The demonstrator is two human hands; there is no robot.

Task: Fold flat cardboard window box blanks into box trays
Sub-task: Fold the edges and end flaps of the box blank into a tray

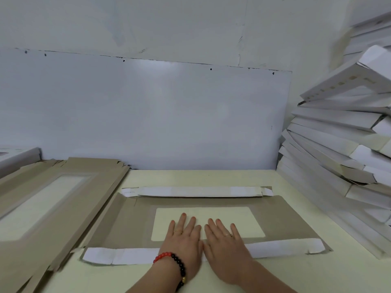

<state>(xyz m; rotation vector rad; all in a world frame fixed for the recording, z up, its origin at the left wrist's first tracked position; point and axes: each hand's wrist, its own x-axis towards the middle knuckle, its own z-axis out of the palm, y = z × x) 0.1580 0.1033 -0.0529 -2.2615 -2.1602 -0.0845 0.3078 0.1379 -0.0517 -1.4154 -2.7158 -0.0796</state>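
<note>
Centrally, one cardboard blank (135,225) lay flat on the pale counter (190,178), brown side up, serving as the reference item for this entry.

- Blank: rectangular window cut-out (232,220) at its middle, the counter surface showing through. The far long flap (196,191) was folded over onto the blank, white face up; the near long flap (118,255) was likewise folded over, white face up, running along the edge nearest the person.
- Left hand (183,237): laid flat, fingers straight and spread slightly, palm pressing on the near flap with fingertips reaching over the window. It gripped nothing. A ring showed on one finger; a bracelet (173,263) of red and black beads sat on the wrist.
- Right hand (225,240): laid flat just beside the left, thumbs almost touching, fingers straight, palm on the near flap and fingertips over the window. It gripped nothing. A ring showed on one finger.
- Stack of flat blanks (63,199): left of the blank, brown side up, its top sheet showing a window; the stack's near edge overlapped or abutted the blank's left end, which of the two could not be told.
- Pile of folded trays (338,144): right of the blank, white, many layers leaning and fanned against the wall, reaching well above the counter.
- White wall panel (148,113): behind the blank, standing at the back edge of the counter.
</note>
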